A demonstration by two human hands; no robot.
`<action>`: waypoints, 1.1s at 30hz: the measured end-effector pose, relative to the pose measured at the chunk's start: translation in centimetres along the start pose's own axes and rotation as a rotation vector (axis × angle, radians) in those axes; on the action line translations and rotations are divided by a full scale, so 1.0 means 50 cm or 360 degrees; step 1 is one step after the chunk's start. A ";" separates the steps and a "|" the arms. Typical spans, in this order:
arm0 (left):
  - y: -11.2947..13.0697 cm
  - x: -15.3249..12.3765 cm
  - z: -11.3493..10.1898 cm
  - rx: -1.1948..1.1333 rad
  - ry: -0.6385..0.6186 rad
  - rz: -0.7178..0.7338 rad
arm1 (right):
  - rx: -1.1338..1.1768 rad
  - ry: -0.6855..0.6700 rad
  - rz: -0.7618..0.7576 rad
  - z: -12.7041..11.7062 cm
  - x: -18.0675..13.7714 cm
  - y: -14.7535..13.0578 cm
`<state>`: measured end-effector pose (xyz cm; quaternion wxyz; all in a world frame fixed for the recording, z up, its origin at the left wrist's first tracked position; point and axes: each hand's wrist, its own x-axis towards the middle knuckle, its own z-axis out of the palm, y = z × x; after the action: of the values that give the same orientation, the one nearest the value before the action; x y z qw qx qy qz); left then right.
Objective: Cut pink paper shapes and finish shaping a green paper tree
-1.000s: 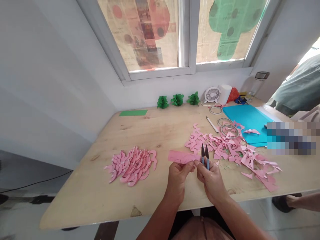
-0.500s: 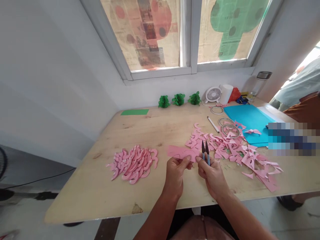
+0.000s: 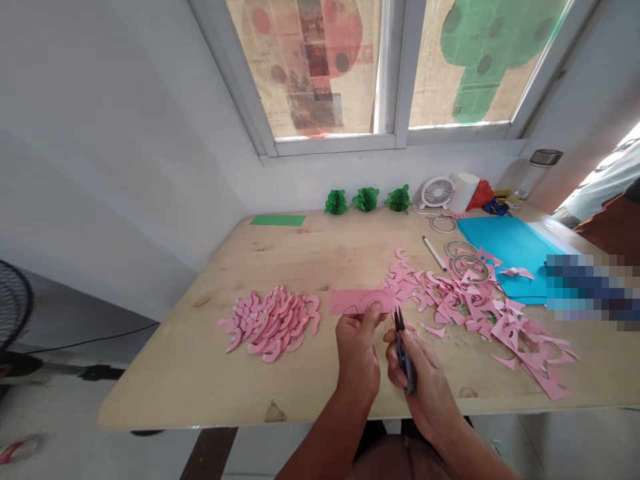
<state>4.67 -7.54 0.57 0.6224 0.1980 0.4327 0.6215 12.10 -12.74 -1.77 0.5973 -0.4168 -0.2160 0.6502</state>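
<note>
Near the table's front edge, my left hand point(image 3: 357, 353) pinches a strip of pink paper point(image 3: 345, 302) with curved lines drawn on it. Beside it, my right hand point(image 3: 420, 363) is closed around a pair of thread snips point(image 3: 404, 353), dark blades pointing up toward the strip's right end. Whether the blades touch the paper I cannot tell. Left of my hands lies a pile of curved pink paper cutouts point(image 3: 275, 323). Pink paper scraps point(image 3: 470, 303) are scattered to the right.
A white pen point(image 3: 434, 253) and tape rolls point(image 3: 470, 267) lie beside the scraps. Blue sheets point(image 3: 500, 247) are at the right. Along the wall stand green paper ornaments point(image 3: 366, 199), a small white fan point(image 3: 437, 193) and a bottle point(image 3: 537, 173). A green strip point(image 3: 277, 220) lies back left.
My right hand has turned the snips from pointing up in its fingers to a working grip, blades near the paper. My left hand has levelled the pink strip. The view has shifted slightly left.
</note>
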 end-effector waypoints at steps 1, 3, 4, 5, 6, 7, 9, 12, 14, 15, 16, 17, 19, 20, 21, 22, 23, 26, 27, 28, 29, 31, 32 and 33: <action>0.002 -0.004 0.001 -0.0004 -0.0001 -0.0029 | 0.0010 -0.0018 -0.0002 0.001 -0.001 0.001; 0.006 -0.013 0.004 -0.0015 -0.0029 -0.0079 | 0.0021 -0.0037 -0.0010 0.004 -0.002 0.003; 0.007 -0.017 0.006 -0.0017 -0.0071 -0.0097 | 0.0022 -0.0043 -0.0017 0.005 -0.002 0.004; 0.009 -0.022 0.007 -0.0019 -0.0124 -0.0112 | 0.0025 -0.0049 -0.0024 0.006 -0.002 0.004; 0.010 -0.026 0.009 -0.0020 -0.0170 -0.0122 | 0.0030 -0.0055 -0.0031 0.007 -0.002 0.004; 0.012 -0.030 0.010 -0.0021 -0.0204 -0.0130 | 0.0036 -0.0057 -0.0037 0.009 -0.002 0.004; 0.013 -0.034 0.012 -0.0014 -0.0224 -0.0143 | 0.0053 -0.0052 -0.0043 0.011 -0.002 0.004; 0.014 -0.036 0.014 -0.0005 -0.0196 -0.0132 | 0.0092 -0.0044 -0.0039 0.013 -0.001 0.004; 0.014 -0.036 0.014 -0.0013 -0.0175 -0.0109 | 0.0119 -0.0034 -0.0034 0.014 -0.001 0.005; 0.013 -0.036 0.014 -0.0017 -0.0167 -0.0095 | 0.0128 -0.0029 -0.0034 0.014 -0.001 0.005; 0.012 -0.036 0.014 -0.0017 -0.0164 -0.0084 | 0.0135 -0.0025 -0.0036 0.014 -0.001 0.006; 0.011 -0.037 0.014 -0.0012 -0.0169 -0.0076 | 0.0140 -0.0025 -0.0038 0.014 -0.001 0.006; 0.010 -0.040 0.015 0.0003 -0.0189 -0.0065 | 0.0143 -0.0022 -0.0039 0.014 -0.002 0.008; 0.009 -0.041 0.015 0.0009 -0.0193 -0.0063 | 0.0144 -0.0017 -0.0038 0.014 -0.002 0.008; 0.009 -0.043 0.016 0.0014 -0.0193 -0.0064 | 0.0142 -0.0007 -0.0040 0.014 -0.002 0.008; 0.010 -0.044 0.017 0.0018 -0.0188 -0.0066 | 0.0140 0.0005 -0.0044 0.014 -0.002 0.008; 0.010 -0.045 0.018 0.0021 -0.0182 -0.0071 | 0.0138 0.0013 -0.0049 0.015 -0.002 0.009; 0.012 -0.047 0.021 0.0026 -0.0170 -0.0082 | 0.0127 0.0011 -0.0071 0.014 -0.002 0.008; 0.013 -0.048 0.022 0.0025 -0.0164 -0.0083 | 0.0122 0.0009 -0.0076 0.014 -0.002 0.008; 0.013 -0.048 0.023 0.0023 -0.0156 -0.0084 | 0.0116 0.0006 -0.0076 0.014 -0.002 0.007; 0.013 -0.048 0.023 0.0020 -0.0146 -0.0085 | 0.0111 0.0005 -0.0076 0.013 -0.002 0.007; 0.013 -0.049 0.025 -0.0004 -0.0119 -0.0089 | 0.0107 -0.0002 -0.0074 0.013 -0.002 0.006; 0.012 -0.048 0.025 -0.0030 -0.0102 -0.0086 | 0.0105 -0.0010 -0.0077 0.013 -0.002 0.006; 0.012 -0.048 0.025 -0.0060 -0.0088 -0.0081 | 0.0102 -0.0017 -0.0083 0.013 -0.001 0.006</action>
<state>5.67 -9.36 2.44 0.6534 0.1922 0.4084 0.6077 11.42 -12.73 -1.62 0.6259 -0.3883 -0.2091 0.6433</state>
